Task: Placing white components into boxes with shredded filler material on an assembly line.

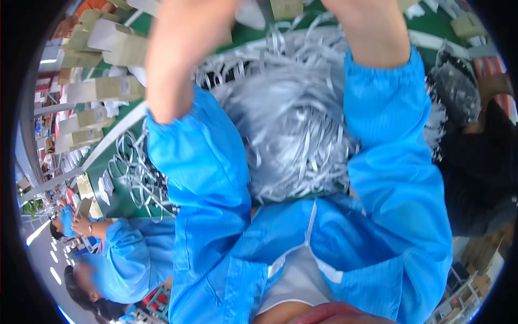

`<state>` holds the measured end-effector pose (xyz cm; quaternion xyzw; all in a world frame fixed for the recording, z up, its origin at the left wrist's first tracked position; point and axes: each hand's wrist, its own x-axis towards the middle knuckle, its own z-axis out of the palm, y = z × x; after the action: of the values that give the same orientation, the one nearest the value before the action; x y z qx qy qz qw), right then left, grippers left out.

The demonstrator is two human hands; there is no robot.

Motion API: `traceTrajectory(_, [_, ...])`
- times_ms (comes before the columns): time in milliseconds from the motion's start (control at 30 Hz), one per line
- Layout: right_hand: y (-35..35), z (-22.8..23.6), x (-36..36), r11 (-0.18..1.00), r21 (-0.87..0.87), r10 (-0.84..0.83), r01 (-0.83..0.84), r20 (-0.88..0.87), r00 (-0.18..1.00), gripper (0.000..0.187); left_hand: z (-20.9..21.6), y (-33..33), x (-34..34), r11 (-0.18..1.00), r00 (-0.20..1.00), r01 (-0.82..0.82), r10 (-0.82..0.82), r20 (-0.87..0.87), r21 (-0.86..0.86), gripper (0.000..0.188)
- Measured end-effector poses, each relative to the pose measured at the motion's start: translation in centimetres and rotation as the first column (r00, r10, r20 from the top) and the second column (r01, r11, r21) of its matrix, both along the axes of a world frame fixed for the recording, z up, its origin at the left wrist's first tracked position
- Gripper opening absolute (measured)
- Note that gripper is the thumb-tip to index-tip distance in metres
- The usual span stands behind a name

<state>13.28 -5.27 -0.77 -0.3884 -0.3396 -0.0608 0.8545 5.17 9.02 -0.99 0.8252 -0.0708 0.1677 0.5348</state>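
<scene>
The heap of grey-white paper shreds [291, 124] lies right in front of you on the green table [116, 186], piled high between your two forearms and spilling loose curls toward the table's left edge. Your left forearm [172, 65] rises along the heap's left side and your right forearm [372, 32] along its right side, both bare above the cuffs of your blue sleeves [205, 162]. Both forearms run past the far side of the heap and out of the top of the view, so your hands themselves are out of sight, and I cannot tell whether they are spread, closed or holding anything. A second, darker mound of shreds [456, 89] sits well apart at the right, next to a person in dark clothing [480, 162]. Beyond the heap, at the far left, small tan cardboard boxes [100, 89] stand in rows along the table, with more of them across the top. At your lower left, another person in a blue coat [129, 254] works at the same table, a hand [81, 224] raised near a box.
</scene>
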Motion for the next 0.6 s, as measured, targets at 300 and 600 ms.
traceTrajectory(300, [-3.7,-0.9,6.9,0.650,-0.403,-0.602,0.645,0.244,0.760,0.042,0.5,1.7,-0.6,0.867,0.884,-0.420,0.323,0.339,0.269,0.037])
traceTrajectory(600, [-2.3,-4.5,11.1,0.335,-0.548,-0.430,0.766,0.635,0.642,0.030,-2.3,8.6,2.1,0.647,0.694,-0.716,0.619,0.368,0.262,0.040])
